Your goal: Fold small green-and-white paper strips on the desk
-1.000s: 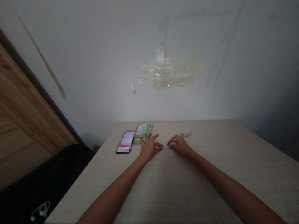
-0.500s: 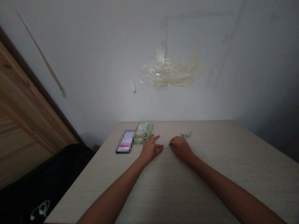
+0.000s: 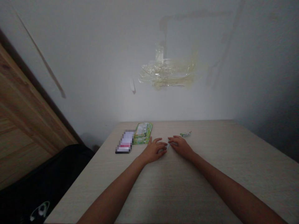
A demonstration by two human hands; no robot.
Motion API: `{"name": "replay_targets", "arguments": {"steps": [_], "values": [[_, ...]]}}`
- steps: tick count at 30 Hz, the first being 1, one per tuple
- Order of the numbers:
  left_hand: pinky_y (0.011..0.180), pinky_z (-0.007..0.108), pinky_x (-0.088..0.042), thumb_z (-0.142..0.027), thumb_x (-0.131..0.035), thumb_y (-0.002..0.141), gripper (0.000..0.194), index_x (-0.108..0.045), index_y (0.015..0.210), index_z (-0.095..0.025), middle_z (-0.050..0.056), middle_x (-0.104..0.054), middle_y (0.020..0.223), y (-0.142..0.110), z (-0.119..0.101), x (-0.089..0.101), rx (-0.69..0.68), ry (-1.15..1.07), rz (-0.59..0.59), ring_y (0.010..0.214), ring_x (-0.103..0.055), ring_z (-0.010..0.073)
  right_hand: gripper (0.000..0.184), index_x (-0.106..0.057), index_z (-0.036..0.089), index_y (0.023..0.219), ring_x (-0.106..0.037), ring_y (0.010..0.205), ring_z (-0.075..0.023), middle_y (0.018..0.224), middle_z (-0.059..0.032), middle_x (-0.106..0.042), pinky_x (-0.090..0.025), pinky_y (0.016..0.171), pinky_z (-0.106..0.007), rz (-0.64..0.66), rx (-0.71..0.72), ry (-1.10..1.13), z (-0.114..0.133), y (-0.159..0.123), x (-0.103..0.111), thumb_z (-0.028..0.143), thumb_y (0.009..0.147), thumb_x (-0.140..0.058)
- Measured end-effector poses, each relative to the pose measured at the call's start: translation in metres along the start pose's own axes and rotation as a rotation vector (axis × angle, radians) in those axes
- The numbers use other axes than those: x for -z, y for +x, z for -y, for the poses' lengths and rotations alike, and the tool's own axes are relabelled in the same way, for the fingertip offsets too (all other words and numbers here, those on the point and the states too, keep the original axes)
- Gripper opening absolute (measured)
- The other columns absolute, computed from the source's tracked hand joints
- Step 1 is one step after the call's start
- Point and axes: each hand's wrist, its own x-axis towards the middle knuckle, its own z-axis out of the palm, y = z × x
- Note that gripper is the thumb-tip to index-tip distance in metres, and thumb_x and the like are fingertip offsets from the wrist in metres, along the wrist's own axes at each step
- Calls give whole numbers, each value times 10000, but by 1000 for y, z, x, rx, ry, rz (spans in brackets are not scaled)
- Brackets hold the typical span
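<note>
A small whitish printed paper piece is between my two hands at the middle of the table, partly covered by fingertips. My left hand holds its left side between thumb and fingers, the other fingers spread a little. From the right, my right hand has its fingertips on the same piece. Just beyond that hand lies a folded green-and-white paper piece. Behind my left hand sits a stack of green-and-white printed packets.
A phone with a blurred screen lies left of the packets on the pale wooden table. The wall with peeling tape rises behind. A black bag and a wooden panel stand at the left.
My hands have drawn closer together around the small paper piece, which now stands more upright. My left hand has moved slightly right, and the right hand's fingers have stretched out.
</note>
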Motion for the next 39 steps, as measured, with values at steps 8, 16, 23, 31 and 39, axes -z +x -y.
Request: {"name": "replay_targets", "arguments": {"steps": [8, 16, 23, 31, 39], "values": [[1183, 553, -51, -392, -512, 927, 276, -655, 1162, -375, -12, -669, 1223, -2, -1, 2, 24, 26, -39, 1299, -439, 213, 227, -732, 212, 1024, -607, 1105, -234, 1103, -86, -719, -452, 995, -442, -42, 84, -17, 2, -2, 2, 189, 861, -576], [1165, 589, -34, -412, -555, 902, 242, -691, 1100, -389, -25, -632, 1293, 2, 6, -4, 72, 35, -50, 1326, -390, 244, 243, -724, 206, 1073, -598, 1081, -221, 1101, -95, -704, -456, 971, -397, -22, 131, -52, 7, -2, 2, 229, 913, -543], [1141, 645, -18, -455, -528, 910, 244, -696, 1078, -403, -33, -633, 1301, 2, 6, -7, 140, 40, -47, 1364, -354, 270, 244, -727, 239, 1083, -583, 1080, -221, 1129, -98, -681, -455, 952, -388, 10, 122, -169, 8, -2, 1, 269, 924, -544], [1102, 721, 4, -501, -492, 917, 289, -666, 1133, -419, -41, -579, 1367, 1, 7, -8, 160, 68, 4, 1410, -281, 311, 276, -698, 292, 1146, -540, 1128, -215, 1199, -83, -634, -414, 977, -367, 84, -5, -290, 20, 0, 4, 311, 954, -500], [1040, 784, 13, -522, -511, 901, 258, -656, 1106, -463, -83, -443, 1482, 2, 5, -6, 201, 109, 16, 1434, -216, 349, 278, -681, 358, 1168, -525, 1100, -230, 1203, -87, -572, -409, 934, -370, 91, -72, -333, 23, 3, 2, 358, 949, -509]]}}
